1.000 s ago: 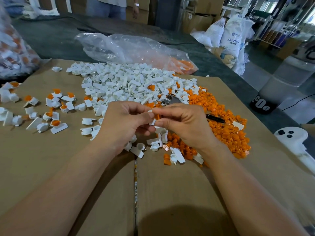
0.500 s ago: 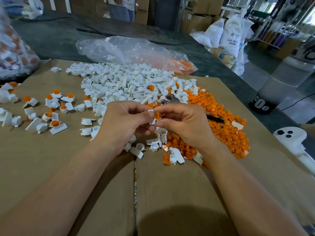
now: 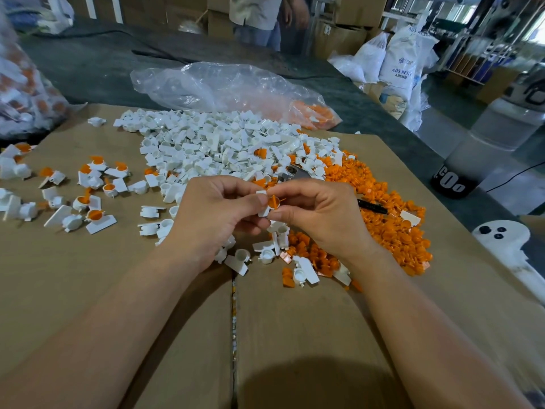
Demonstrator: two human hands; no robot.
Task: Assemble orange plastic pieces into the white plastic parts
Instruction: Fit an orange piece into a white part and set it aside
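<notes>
My work surface: cardboard, matt, fibrous | white parts: moulded plastic, smooth, slight sheen | orange pieces: plastic, smooth, satin | bag: clear film, glossy, crinkled

The heap of cupped parts lay on the cardboard sheet, the plastic bag behind it, the heap of plug pieces to its right. Fitted units lay left of it. Just before it, the left hand and right hand pinched a held part.
</notes>
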